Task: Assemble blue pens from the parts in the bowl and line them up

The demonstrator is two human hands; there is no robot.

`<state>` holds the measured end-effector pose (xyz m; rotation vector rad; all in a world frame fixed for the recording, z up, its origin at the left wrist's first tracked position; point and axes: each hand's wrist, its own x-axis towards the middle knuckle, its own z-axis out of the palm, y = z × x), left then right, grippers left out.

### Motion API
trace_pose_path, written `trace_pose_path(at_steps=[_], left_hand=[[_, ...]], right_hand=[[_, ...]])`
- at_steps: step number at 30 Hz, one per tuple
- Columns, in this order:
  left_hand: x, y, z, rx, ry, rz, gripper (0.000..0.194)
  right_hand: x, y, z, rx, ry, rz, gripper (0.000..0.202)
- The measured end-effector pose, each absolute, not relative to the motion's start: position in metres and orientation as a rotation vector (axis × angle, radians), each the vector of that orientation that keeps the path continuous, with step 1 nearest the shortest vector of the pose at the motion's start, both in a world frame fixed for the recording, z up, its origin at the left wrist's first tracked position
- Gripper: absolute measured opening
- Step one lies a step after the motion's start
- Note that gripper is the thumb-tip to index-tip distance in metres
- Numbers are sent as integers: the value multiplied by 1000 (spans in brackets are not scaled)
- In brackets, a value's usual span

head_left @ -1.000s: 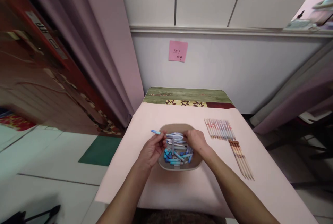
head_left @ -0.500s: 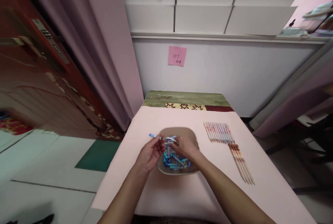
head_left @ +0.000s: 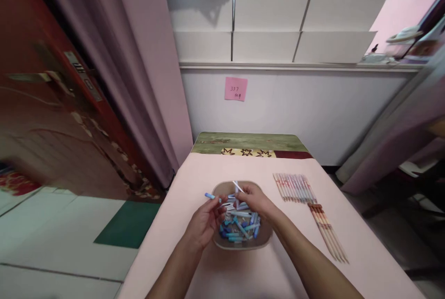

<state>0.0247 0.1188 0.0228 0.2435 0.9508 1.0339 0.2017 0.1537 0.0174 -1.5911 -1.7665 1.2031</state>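
My left hand point(head_left: 204, 222) is closed in a pinch on a short blue pen part point(head_left: 209, 195), above the left side of a clear brownish plastic box point(head_left: 267, 236). Over the back of the box, my right hand point(head_left: 256, 200) grips a thin white pen part point(head_left: 238, 186); a pale lavender piece stands upright close to its fingertips, and whether it is held too I cannot tell. Blue, turquoise, lavender and white pen parts point(head_left: 239, 230) lie jumbled inside the box. My fingers hide some of them.
Right of the box lies a row of pens with patterned barrels point(head_left: 295, 188). Nearer me are several cream pens with brown ends point(head_left: 328, 234). A pink cloth point(head_left: 167, 243) covers the table, whose green far end point(head_left: 246, 139) meets the wall. A pink note point(head_left: 236, 89) hangs there.
My right hand has risen out of the box's contents with the white part, uncovering more pieces. My left hand still pinches the blue part. The view has tilted up slightly.
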Motion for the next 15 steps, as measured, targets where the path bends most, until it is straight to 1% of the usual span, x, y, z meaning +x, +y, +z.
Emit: trace_pose_path(at_steps=[4,7,10,13,15], left_hand=[[38,122,25,233,877,964,14],[43,122,26,233,846,989,16],[43,122,28,213,819,1053,16],[42,125,33,188,775,1143,16],[41,127,37,163,761,1193,17]], right_hand=[[208,140,29,-1245,-1337,1642,34],[205,135,27,-1073,-1192,1751,37],[204,136,22,-1106,-1193,1720,36],[210,137,20,-1222,-1095,1506,36],[218,135,23,-1202,-981,1334,33]])
